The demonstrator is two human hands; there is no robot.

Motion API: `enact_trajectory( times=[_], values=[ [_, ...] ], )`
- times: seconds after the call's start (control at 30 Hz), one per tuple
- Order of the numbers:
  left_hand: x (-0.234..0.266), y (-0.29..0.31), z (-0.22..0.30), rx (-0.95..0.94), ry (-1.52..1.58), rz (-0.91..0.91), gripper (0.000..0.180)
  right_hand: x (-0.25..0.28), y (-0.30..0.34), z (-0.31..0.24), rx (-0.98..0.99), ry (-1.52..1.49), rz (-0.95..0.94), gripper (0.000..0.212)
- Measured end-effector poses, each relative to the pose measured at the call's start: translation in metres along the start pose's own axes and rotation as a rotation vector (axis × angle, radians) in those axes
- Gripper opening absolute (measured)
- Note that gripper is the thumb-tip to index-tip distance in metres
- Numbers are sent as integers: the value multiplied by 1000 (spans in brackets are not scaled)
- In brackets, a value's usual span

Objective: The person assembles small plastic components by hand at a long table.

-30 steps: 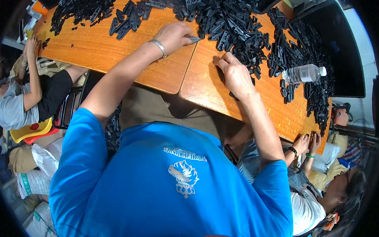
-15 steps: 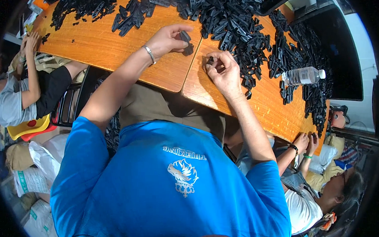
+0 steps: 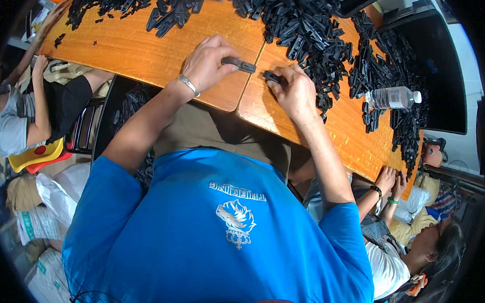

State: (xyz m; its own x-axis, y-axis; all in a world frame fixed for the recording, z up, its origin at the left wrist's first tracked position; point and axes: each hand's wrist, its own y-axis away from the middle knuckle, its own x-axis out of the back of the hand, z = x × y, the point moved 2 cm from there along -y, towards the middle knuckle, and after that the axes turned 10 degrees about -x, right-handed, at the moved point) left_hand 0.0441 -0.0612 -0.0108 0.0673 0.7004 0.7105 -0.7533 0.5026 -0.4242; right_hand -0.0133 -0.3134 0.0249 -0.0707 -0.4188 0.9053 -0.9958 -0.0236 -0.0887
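My left hand (image 3: 210, 64) pinches one end of a long, narrow black plastic part (image 3: 240, 64) above the wooden table (image 3: 143, 56). The part's free end points right, toward my other hand. My right hand (image 3: 295, 91) is closed on a smaller black plastic piece (image 3: 272, 76), whose tip shows past the fingertips; the rest of it is hidden. A small gap separates the two pieces, near the seam between the tabletops. Just beyond my right hand lies a big heap of similar black plastic parts (image 3: 297, 29).
More black parts (image 3: 176, 12) lie at the far left. A clear plastic bottle (image 3: 391, 97) lies on the parts at right, beside a dark screen (image 3: 437, 64). One person sits at left; another person's hands (image 3: 391, 182) work at the table's right edge.
My left hand has turned the long part from upright to pointing right. My right hand has shifted slightly right and down, its piece now pointing at the long part.
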Motion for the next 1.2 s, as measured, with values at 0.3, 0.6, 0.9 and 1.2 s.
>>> enact_trajectory(
  times=[0.3, 0.6, 0.9, 1.2],
  values=[
    [-7, 4, -8, -13, -17, 47, 18, -27, -21, -19, 67, -157, 89, 24],
    [-15, -3, -2, -11, 44, 58, 19, -37, -53, -24, 344, -144, 64, 27],
    [83, 45, -39, 45, 107, -431, 19, -26, -17, -13, 403, -231, -58, 17],
    [46, -44, 28, -64, -162, -183, 31, 29, -13, 59, 32, 190, 228, 24]
  ],
)
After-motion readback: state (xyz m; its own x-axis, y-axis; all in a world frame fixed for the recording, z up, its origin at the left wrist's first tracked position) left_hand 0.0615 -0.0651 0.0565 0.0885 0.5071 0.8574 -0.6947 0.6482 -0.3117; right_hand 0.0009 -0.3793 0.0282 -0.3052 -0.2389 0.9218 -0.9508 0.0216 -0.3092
